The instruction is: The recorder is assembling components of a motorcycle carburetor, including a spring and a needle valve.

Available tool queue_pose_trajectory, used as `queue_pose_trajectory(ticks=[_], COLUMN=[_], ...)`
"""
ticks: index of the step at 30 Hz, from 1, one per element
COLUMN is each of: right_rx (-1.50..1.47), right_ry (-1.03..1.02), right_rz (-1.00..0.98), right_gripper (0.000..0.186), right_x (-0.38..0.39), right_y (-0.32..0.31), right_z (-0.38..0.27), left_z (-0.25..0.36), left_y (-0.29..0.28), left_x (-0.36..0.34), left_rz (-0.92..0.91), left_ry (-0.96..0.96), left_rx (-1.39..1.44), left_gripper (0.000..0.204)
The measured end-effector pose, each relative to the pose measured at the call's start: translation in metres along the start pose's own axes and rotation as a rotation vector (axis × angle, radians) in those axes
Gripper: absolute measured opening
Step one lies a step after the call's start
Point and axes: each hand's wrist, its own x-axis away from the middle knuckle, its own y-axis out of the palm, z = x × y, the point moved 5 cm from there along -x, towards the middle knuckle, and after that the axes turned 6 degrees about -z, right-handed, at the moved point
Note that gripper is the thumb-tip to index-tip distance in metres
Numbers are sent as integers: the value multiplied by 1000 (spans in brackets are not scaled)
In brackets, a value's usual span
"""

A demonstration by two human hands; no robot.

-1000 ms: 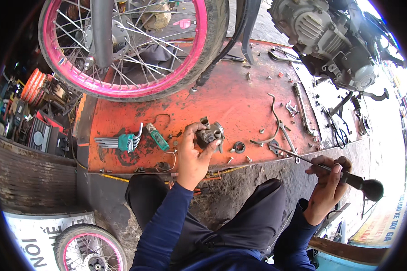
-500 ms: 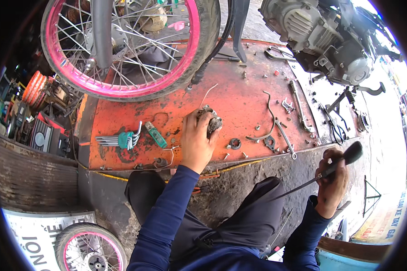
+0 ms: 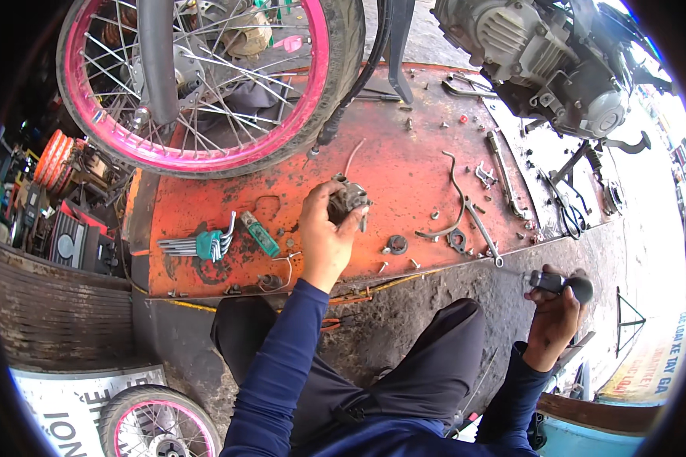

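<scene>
My left hand (image 3: 326, 242) is closed around a small grey metal part (image 3: 349, 199) that looks like a carburetor, held above the orange bench (image 3: 297, 171). Its fingers wrap the left side and the thumb presses the right side. Off to the right, past the bench's near edge, my right hand (image 3: 550, 326) grips a screwdriver (image 3: 562, 285) by its black handle. The shaft points left toward the bench and is smeared by motion. A thin hose (image 3: 354, 156) lies on the bench just beyond the metal part.
A pink-rimmed wheel (image 3: 229, 161) and an engine (image 3: 545, 68) overhang the bench's far side. A hex key set (image 3: 206, 245) and a green-labelled box (image 3: 260, 234) lie left. Wrenches (image 3: 503, 175), a bent lever (image 3: 456, 183), a black ring (image 3: 397, 244) and several bolts lie right.
The screwdriver has swung from pointing down toward my knee to pointing left toward the bench. My left hand has turned the metal part, and more of its top shows.
</scene>
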Motion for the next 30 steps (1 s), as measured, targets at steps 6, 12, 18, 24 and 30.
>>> queue_pose_trajectory(ticks=[6,12,18,24,30], right_rx=[330,210,233,287,280], right_ry=[-188,-157,-131,-114,-112], right_rz=[-202,-457,-445,-395,-389], right_gripper=[55,37,37,38,38], right_x=[42,52,51,52,49], right_y=[44,74,66,58,58], right_z=[5,20,25,22,23], left_z=[-10,-5,-9,-7,-6], left_y=[-7,-11,-8,-9,-8], left_x=[-6,-8,-7,-9,-11], left_rz=[-52,-142,-204,-204,-206], left_ry=[-95,-178,-127,-31,22], left_rx=[441,691,590,325,185], left_gripper=[39,33,35,34,33])
